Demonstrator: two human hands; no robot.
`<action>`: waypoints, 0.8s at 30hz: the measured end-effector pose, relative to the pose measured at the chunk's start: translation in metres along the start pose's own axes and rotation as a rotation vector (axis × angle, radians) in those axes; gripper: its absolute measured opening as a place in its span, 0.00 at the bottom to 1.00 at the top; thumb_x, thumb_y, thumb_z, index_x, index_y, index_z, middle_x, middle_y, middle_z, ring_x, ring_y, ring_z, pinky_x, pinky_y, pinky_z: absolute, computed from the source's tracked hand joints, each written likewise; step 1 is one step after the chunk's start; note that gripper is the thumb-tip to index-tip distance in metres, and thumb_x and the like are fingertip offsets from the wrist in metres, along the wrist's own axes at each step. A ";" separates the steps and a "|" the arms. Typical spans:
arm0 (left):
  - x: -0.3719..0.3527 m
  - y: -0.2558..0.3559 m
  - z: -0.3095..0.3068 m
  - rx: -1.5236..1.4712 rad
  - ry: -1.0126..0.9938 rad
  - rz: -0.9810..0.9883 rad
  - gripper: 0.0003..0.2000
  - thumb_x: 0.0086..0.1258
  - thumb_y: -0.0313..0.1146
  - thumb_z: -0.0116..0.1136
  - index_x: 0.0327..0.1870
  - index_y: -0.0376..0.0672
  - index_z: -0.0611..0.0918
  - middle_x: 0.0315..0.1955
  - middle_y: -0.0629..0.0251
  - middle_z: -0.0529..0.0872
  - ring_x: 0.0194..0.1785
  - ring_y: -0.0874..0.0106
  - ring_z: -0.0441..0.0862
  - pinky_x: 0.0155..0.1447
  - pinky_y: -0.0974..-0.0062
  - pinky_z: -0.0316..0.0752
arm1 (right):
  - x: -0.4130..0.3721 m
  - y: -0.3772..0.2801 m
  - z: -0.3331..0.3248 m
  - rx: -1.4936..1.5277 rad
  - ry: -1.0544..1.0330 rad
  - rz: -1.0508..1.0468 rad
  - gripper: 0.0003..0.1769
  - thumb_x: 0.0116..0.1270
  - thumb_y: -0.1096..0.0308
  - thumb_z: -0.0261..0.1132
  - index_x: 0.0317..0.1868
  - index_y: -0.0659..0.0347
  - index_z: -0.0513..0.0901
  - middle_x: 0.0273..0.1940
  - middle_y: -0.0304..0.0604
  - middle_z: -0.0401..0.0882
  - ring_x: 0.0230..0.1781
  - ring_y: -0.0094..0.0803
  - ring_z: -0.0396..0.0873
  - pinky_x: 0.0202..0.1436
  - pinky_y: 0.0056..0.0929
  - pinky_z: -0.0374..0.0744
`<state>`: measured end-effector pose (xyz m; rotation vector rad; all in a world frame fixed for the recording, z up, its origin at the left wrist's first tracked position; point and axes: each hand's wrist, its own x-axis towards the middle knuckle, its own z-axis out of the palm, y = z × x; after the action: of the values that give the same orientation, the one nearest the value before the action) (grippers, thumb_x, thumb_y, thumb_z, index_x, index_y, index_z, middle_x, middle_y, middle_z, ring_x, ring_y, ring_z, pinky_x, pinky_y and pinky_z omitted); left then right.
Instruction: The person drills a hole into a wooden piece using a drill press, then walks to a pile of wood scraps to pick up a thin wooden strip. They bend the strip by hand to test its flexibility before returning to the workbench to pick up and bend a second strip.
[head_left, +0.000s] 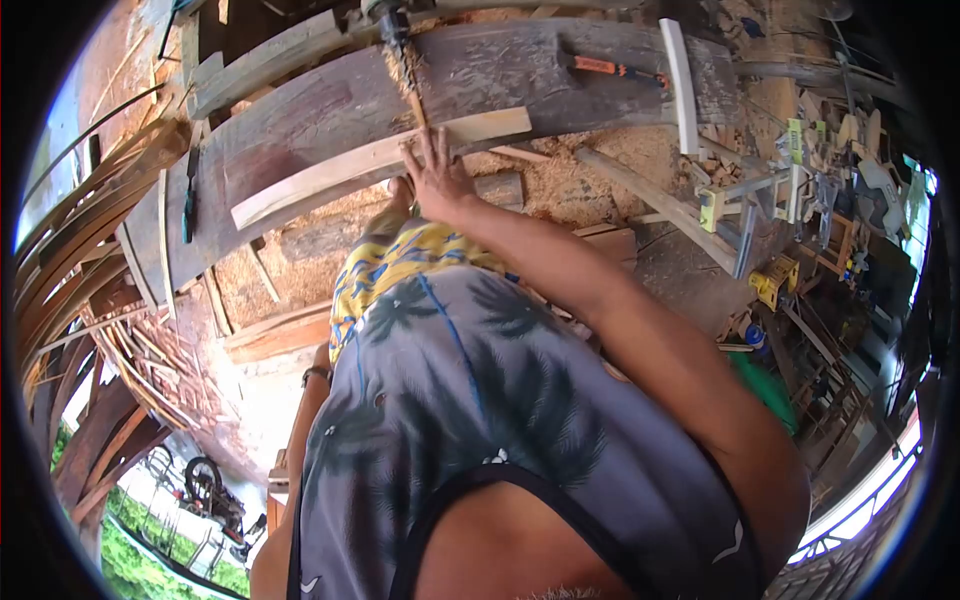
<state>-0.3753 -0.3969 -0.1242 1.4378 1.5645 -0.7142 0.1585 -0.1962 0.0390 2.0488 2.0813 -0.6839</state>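
Note:
My right hand (438, 180) reaches to the near edge of a pale, slightly curved wooden board (330, 178). Its fingers are spread, with the fingertips against the board, and it is not wrapped round anything. The board lies lengthwise on a dark, worn plank bench (300, 115). Just beyond the fingertips a thin wooden stick (416, 103) points away, among curled shavings, toward a dark metal tool (393, 28) at the back. My left arm (305, 420) hangs at my side with a band at the wrist; its fingers are hidden by my clothes.
An orange-and-black handled tool (605, 67) and a white strip (680, 85) lie on the bench at right. Clamps with yellow parts (712, 210) and a yellow tool (775, 282) stand farther right. Sawdust (560, 185) covers the ground; wood strips (150, 370) pile up at left.

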 end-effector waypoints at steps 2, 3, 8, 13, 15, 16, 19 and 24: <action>-0.019 0.023 -0.008 -0.083 -0.020 -0.060 0.19 0.69 0.48 0.59 0.48 0.40 0.84 0.42 0.48 0.88 0.48 0.49 0.84 0.55 0.52 0.77 | -0.003 0.006 -0.011 -0.028 -0.055 -0.015 0.44 0.71 0.52 0.59 0.82 0.54 0.50 0.81 0.65 0.34 0.80 0.70 0.37 0.72 0.60 0.66; -0.024 0.036 -0.014 -0.126 -0.021 -0.079 0.19 0.69 0.48 0.59 0.48 0.40 0.84 0.42 0.48 0.88 0.48 0.49 0.84 0.55 0.52 0.77 | -0.001 0.007 -0.011 -0.039 -0.076 -0.023 0.46 0.70 0.52 0.60 0.82 0.54 0.50 0.81 0.66 0.34 0.80 0.71 0.37 0.72 0.59 0.67; -0.048 0.097 -0.037 -0.285 -0.004 -0.116 0.19 0.69 0.48 0.59 0.48 0.40 0.84 0.42 0.48 0.88 0.47 0.49 0.84 0.55 0.52 0.77 | 0.004 0.003 -0.025 -0.044 -0.171 -0.027 0.55 0.59 0.52 0.69 0.81 0.60 0.50 0.79 0.73 0.36 0.78 0.77 0.41 0.68 0.54 0.73; -0.054 0.115 -0.049 -0.344 0.020 -0.079 0.19 0.69 0.49 0.58 0.48 0.40 0.84 0.42 0.48 0.88 0.47 0.49 0.84 0.54 0.52 0.77 | 0.009 0.004 -0.028 0.000 -0.124 -0.062 0.52 0.57 0.56 0.67 0.78 0.68 0.53 0.75 0.79 0.43 0.74 0.83 0.45 0.68 0.60 0.74; -0.051 0.114 -0.052 -0.350 0.019 -0.069 0.19 0.69 0.49 0.58 0.48 0.40 0.84 0.42 0.48 0.88 0.47 0.49 0.84 0.54 0.52 0.77 | 0.002 0.008 -0.035 -0.062 -0.148 -0.103 0.55 0.57 0.56 0.67 0.80 0.65 0.50 0.76 0.80 0.36 0.76 0.81 0.42 0.65 0.53 0.77; -0.051 0.113 -0.056 -0.351 0.018 -0.066 0.20 0.69 0.49 0.58 0.48 0.40 0.84 0.42 0.48 0.88 0.47 0.49 0.84 0.54 0.52 0.77 | 0.000 0.012 -0.031 -0.033 -0.146 -0.128 0.53 0.59 0.56 0.64 0.79 0.69 0.49 0.77 0.76 0.40 0.76 0.81 0.40 0.72 0.62 0.67; -0.038 0.109 -0.067 -0.341 0.006 -0.046 0.20 0.69 0.49 0.58 0.48 0.40 0.84 0.42 0.48 0.88 0.47 0.49 0.84 0.54 0.52 0.77 | -0.011 0.009 -0.052 -0.225 -0.207 -0.235 0.51 0.61 0.57 0.60 0.79 0.73 0.48 0.78 0.71 0.44 0.77 0.81 0.38 0.76 0.72 0.49; -0.006 0.094 -0.101 -0.284 -0.041 0.003 0.20 0.69 0.49 0.58 0.47 0.40 0.84 0.42 0.48 0.88 0.47 0.49 0.84 0.54 0.52 0.77 | 0.003 0.009 0.008 -0.245 -0.073 -0.157 0.51 0.63 0.57 0.60 0.81 0.66 0.46 0.78 0.76 0.32 0.77 0.80 0.32 0.76 0.67 0.58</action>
<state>-0.3058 -0.2969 -0.0591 1.2090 1.5616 -0.4931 0.1657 -0.1970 0.0288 1.7212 2.1787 -0.4882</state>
